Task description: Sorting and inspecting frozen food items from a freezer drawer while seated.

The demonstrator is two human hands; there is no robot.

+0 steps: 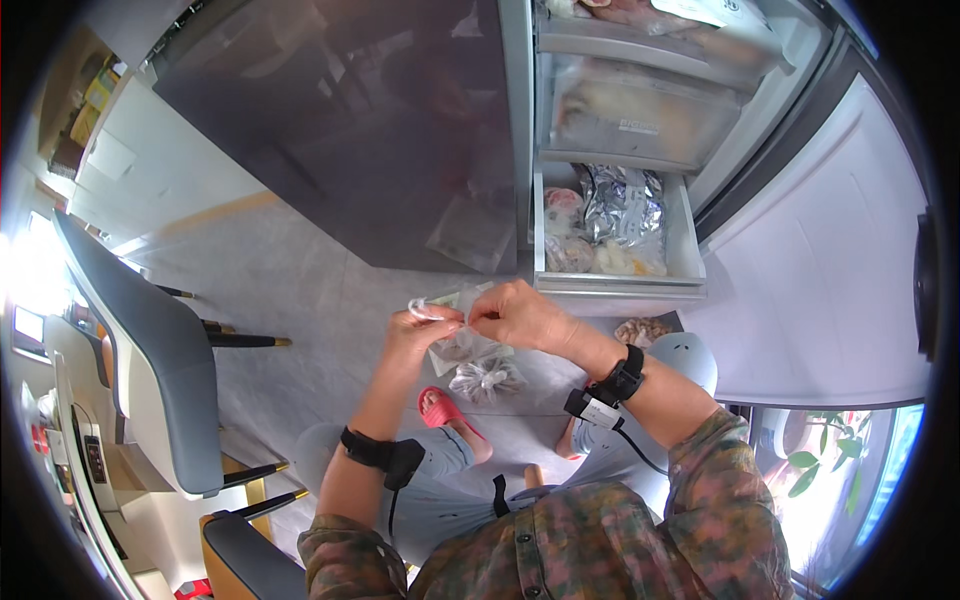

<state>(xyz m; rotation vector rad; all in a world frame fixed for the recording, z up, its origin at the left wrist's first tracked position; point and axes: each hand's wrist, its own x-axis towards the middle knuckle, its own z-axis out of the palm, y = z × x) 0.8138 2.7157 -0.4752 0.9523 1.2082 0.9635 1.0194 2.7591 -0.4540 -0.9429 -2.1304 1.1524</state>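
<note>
Between my two hands hangs a clear plastic bag [466,346] with contents I cannot make out. The fingers of my left hand [421,328] pinch its gathered neck, and a white twist of plastic sticks up over them. My right hand [517,316] meets it from the other side, fingertips closed on the same plastic. Just below, a knotted plastic bag [487,379] lies on the floor near my left foot. Ahead, a pulled-out freezer drawer [621,279] holds a silver foil package [626,201] and several clear bags of food [566,251].
Above the open drawer are a closed frosted drawer [637,112] and a partly extended upper one [645,37]. The freezer door [817,262] stands wide open at right. A bag of brown pieces [641,330] lies beside my right knee. Grey chairs [150,352] stand at left.
</note>
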